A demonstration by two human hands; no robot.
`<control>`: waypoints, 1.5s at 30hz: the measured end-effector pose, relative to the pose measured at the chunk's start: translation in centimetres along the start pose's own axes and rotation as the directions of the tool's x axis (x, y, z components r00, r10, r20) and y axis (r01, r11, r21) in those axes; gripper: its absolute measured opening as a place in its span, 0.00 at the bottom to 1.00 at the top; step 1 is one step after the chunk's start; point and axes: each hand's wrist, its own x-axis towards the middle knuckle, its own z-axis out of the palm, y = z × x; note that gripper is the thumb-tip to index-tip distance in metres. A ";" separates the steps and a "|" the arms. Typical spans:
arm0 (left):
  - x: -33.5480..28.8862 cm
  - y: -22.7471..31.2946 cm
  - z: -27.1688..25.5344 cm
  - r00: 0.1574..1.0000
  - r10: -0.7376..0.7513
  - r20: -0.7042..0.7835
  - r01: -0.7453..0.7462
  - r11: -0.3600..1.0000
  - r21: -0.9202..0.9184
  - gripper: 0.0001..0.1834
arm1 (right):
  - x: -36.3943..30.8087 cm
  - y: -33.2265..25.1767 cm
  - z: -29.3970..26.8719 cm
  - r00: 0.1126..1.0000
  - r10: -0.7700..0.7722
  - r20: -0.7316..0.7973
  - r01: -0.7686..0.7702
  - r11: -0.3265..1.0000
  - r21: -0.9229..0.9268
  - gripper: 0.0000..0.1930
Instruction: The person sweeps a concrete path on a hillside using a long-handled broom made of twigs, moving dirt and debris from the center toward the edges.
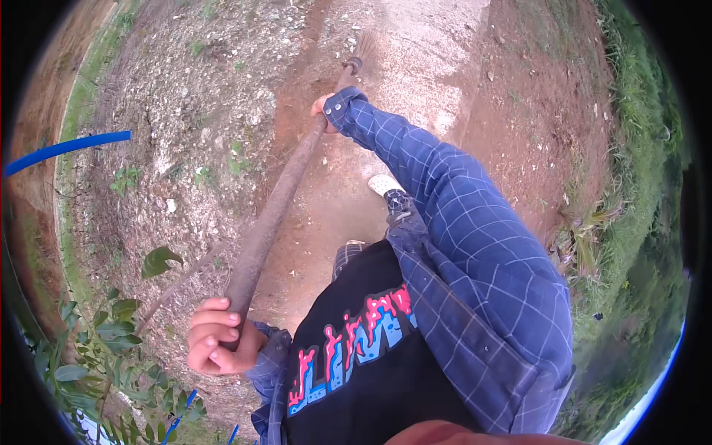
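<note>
Our left hand (pixel 222 343) is closed around the near end of the broom (pixel 279 202), its fingers curled over the thick wooden handle at the near left in the head view. Our right hand (pixel 322 104) grips the same handle much farther up, partly hidden by the cuff of our blue checked sleeve (pixel 475 200). The broom slants from near left to the far middle, where a dark binding (pixel 354 65) holds its thin bristles (pixel 366 46); we cannot tell whether they touch the ground. Reddish soil (pixel 308 230) runs beneath the handle, with stony gravel (pixel 185 111) to the left and a pale patch (pixel 423 59) at the far middle. We wear a black T-shirt (pixel 356 393) with a pink and blue print, and one white shoe (pixel 383 184) shows to the right of the handle. Leafy branches (pixel 111 334) stand at the near left, a blue strip (pixel 70 150) lies farther left, and green grass (pixel 641 111) borders the right side.
</note>
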 end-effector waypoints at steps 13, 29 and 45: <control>-5.4 -12.7 7.5 0.761 -0.638 0.122 0.638 0.699 -0.323 0.09 | -22.6 9.1 -2.2 0.748 0.663 0.031 -0.594 0.689 -0.415 0.08; 3.7 -5.7 8.8 0.968 -0.015 0.251 0.123 0.899 -0.421 0.09 | -11.2 10.5 3.0 0.899 0.420 0.124 -0.429 0.902 0.051 0.16; 1.2 -3.8 -6.8 0.859 -0.513 0.003 0.460 0.767 -0.448 0.08 | -23.3 -6.3 4.3 0.875 0.442 0.197 -0.452 0.892 0.007 0.08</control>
